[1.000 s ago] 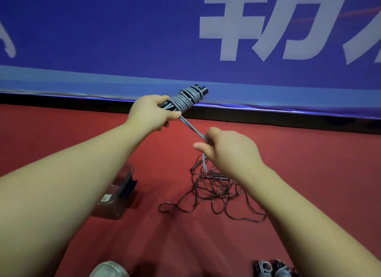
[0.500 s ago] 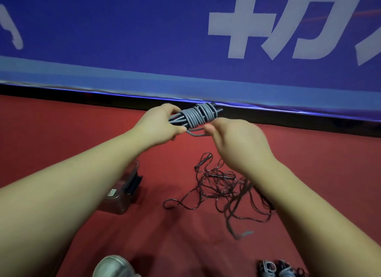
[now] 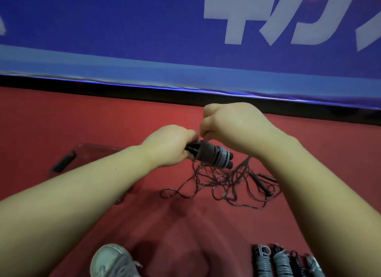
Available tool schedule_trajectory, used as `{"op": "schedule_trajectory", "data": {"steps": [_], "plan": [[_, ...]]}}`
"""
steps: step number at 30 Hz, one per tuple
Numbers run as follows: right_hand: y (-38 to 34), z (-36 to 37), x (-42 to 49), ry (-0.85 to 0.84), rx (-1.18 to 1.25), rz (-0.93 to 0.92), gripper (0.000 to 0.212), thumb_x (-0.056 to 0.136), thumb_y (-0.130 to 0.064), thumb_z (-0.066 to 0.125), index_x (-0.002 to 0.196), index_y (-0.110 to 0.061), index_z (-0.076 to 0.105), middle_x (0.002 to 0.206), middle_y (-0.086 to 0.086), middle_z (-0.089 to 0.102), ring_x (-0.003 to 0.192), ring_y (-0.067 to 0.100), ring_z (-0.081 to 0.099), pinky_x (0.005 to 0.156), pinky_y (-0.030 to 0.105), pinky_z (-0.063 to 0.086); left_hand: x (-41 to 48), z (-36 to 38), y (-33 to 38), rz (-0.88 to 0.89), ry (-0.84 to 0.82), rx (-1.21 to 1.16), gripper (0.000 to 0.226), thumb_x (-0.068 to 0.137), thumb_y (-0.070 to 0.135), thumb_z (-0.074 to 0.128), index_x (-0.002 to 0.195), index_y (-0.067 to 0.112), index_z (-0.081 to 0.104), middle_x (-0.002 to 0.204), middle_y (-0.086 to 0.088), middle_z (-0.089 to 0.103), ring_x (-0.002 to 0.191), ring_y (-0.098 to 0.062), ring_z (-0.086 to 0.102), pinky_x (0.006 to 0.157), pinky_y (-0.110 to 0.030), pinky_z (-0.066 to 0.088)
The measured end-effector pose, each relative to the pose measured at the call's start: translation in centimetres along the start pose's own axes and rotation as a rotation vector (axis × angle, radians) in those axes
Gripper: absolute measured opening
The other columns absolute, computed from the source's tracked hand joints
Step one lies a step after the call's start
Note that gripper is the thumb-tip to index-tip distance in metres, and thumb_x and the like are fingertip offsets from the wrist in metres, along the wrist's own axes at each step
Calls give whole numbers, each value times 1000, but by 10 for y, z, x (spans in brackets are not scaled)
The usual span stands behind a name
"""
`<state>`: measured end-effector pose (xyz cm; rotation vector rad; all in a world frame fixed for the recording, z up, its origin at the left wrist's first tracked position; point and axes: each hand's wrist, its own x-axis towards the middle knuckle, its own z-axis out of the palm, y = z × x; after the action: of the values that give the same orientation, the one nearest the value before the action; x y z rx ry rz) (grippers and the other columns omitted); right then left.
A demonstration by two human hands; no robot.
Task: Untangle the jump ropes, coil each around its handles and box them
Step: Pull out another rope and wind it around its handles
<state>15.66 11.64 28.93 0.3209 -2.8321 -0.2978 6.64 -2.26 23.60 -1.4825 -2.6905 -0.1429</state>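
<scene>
- 1x coiled grey rope [image 3: 210, 156]: held above floor [image 3: 123, 116], long axis L–R, lay rightward of left grip [image 3: 169, 147], curled round handles [image 3: 190, 151].
- Just above coil: right grip [image 3: 233, 128], apparently pinched its loose end.

Far across the red floor [image 3: 61, 120] hangs a blue banner [image 3: 123, 25], and the only writing in view is the large white characters [image 3: 233, 29] printed on its right half. The top edge of the view cuts them off, so only their lower strokes show: one upright crossed by a horizontal bar, then slanting hooked strokes, then a slant running off the right edge, and none can be read whole. At the banner's far left edge a white stroke fragment [image 3: 1, 30] shows, also too cropped to read.
</scene>
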Motion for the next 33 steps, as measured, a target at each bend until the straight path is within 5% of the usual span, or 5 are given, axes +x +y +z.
{"op": "schedule_trajectory", "data": {"steps": [10,13,19,24,33], "plan": [[46,62,-15,-86,64,-42,43,91,-55,34,106,-29,64,101,-12,61,104,14,50,80,27,23,-17,8,21,154,-72,-199,27,81,33,70,92,17,52,82,2,60,78,-19,53,67,-31,37],[47,70,-21,-160,443,8,31,93,-43,44,92,-22,67,88,-13,66,91,7,57,90,26,32,-22,8,27,157,-71,-350,33,78,30,74,95,20,48,75,4,59,69,-14,51,64,-29,37],[40,67,-35,-266,1464,139,22,90,-24,51,72,-15,58,57,-11,54,48,-2,48,52,14,42,-24,-13,35,177,-26,-941,65,74,14,78,120,42,42,73,11,66,61,0,58,64,-14,44],[14,83,-29,-79,1488,284,30,101,-16,36,71,-16,41,49,-14,37,43,0,29,44,14,25,-8,-16,39,-11,172,-1460,34,82,-6,60,103,20,63,64,7,65,51,-2,52,50,-12,43],[9,74,-18,122,1096,177,40,99,-25,44,63,-35,55,55,-15,43,53,0,41,57,15,32,-3,6,5,-277,210,-1303,16,87,8,64,92,22,67,64,9,63,49,0,50,46,-11,38]]}}
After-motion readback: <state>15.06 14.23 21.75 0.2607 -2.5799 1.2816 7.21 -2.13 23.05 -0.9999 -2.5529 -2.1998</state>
